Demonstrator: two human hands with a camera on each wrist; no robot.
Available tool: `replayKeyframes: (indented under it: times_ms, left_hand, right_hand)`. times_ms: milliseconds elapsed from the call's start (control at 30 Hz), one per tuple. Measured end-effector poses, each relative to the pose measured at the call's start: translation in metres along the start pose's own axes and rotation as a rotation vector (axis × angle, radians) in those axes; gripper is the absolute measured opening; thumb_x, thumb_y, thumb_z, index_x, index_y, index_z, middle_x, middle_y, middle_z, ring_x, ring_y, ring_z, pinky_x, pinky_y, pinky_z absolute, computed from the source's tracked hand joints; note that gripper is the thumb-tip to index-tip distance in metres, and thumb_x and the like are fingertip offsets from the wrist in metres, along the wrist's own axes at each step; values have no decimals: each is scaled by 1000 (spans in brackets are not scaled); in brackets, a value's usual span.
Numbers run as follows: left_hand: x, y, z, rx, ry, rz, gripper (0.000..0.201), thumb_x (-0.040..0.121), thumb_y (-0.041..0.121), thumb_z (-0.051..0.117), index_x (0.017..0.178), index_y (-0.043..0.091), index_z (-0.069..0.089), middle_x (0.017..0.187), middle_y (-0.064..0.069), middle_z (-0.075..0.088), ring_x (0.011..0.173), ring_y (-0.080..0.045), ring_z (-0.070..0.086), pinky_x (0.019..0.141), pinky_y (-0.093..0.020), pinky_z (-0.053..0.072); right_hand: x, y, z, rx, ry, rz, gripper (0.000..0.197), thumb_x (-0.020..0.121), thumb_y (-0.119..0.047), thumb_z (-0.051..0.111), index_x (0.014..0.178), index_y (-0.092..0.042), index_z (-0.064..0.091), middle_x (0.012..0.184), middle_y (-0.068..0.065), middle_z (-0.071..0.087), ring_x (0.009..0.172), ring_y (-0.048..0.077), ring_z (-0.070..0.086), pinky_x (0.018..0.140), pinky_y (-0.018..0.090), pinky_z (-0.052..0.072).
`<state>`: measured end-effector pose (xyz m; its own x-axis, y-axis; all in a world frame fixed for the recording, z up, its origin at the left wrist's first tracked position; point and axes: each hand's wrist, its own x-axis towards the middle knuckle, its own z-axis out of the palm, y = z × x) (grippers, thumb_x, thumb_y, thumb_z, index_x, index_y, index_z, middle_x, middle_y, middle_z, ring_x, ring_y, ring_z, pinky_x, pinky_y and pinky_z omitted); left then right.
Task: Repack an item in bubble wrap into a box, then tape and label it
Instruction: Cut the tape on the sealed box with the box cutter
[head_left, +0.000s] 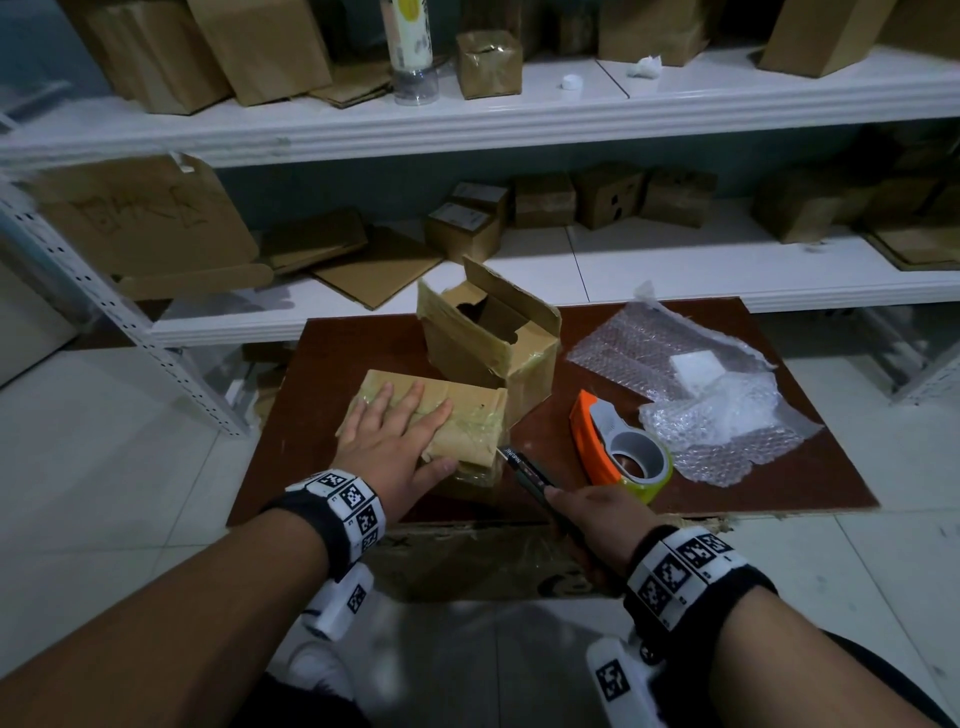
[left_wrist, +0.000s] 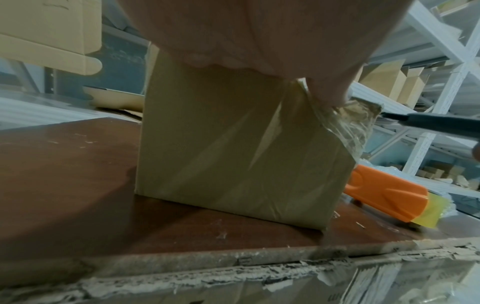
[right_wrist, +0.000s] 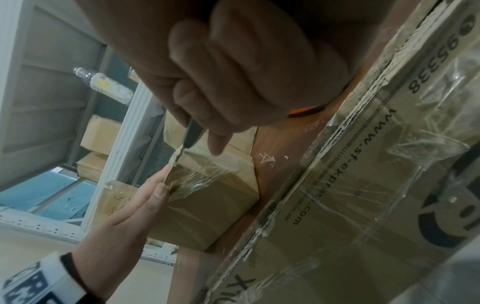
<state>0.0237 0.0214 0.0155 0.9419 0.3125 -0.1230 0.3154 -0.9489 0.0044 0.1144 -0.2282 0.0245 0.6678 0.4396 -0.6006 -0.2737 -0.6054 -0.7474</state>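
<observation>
Head view: taped cardboard box (head_left: 457, 415) lies on the brown board (head_left: 779, 483), under flat, spread left hand (head_left: 392, 441), thumb on its near side. Right hand (head_left: 597, 512), at 4 o'clock, grips a utility knife (head_left: 522, 467), blade touching the box's taped corner.

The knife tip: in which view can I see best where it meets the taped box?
The right wrist view: the knife tip sits at the torn, taped corner of the box. The head view shows it small, the left wrist view only the dark handle at the frame's edge.
</observation>
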Motion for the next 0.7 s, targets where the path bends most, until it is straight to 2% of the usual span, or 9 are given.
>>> replayKeyframes:
  times_ms: [200, 300, 367, 433, 500, 600, 700]
  left_hand:
    - [2, -2, 1, -7, -7, 0, 73, 91, 73, 24, 152, 48, -5, 165, 7, -11, 151, -24, -14, 121, -49, -10]
    - [2, -1, 2, -14, 0, 0, 74, 90, 74, 25, 153, 46, -3, 166, 7, -10, 152, -24, -13, 121, -49, -9]
    - [2, -1, 1, -27, 15, -12, 77, 90, 73, 29, 155, 41, 1, 166, 8, -7, 152, -22, -10, 122, -48, -7]
    - [1, 0, 0, -67, 35, -31, 82, 89, 73, 34, 156, 35, 8, 166, 9, -2, 153, -20, -7, 122, -47, -6]
    - [1, 0, -3, -85, 31, -48, 84, 87, 75, 34, 156, 32, 10, 166, 10, -2, 153, -18, -5, 123, -45, -4]
    - [-1, 5, -12, -49, 1, -106, 86, 84, 81, 29, 155, 36, 12, 166, 12, 2, 152, -20, 2, 122, -48, 7]
    - [-3, 10, -26, 69, -2, -139, 87, 82, 85, 20, 153, 37, 18, 163, 6, 18, 145, -27, 22, 113, -51, 26]
  right_hand:
    - [-5, 7, -7, -49, -40, 1, 42, 93, -46, 62, 69, -11, 63, 42, 4, 49, 29, 19, 41, 34, 18, 32]
    - [4, 4, -14, -44, 66, -16, 47, 96, -44, 58, 64, -8, 62, 42, 2, 50, 31, 18, 45, 37, 20, 34]
    - [14, 0, -18, -32, 126, -46, 51, 97, -47, 54, 59, -12, 59, 41, 2, 51, 34, 19, 46, 44, 24, 36]
    - [21, -2, -18, 23, 138, -81, 52, 97, -49, 50, 63, -11, 58, 45, 5, 52, 35, 20, 46, 47, 27, 36]
    - [24, -5, -14, 116, 135, -102, 49, 99, -46, 49, 71, -7, 59, 45, 7, 52, 34, 21, 45, 42, 25, 37]
    - [23, -14, -2, 215, 101, -134, 46, 100, -42, 51, 74, -5, 59, 48, 8, 57, 39, 24, 53, 47, 29, 45]
    - [24, -22, 10, 317, -17, -134, 40, 100, -39, 52, 84, -4, 60, 61, 15, 64, 52, 31, 62, 55, 38, 52]
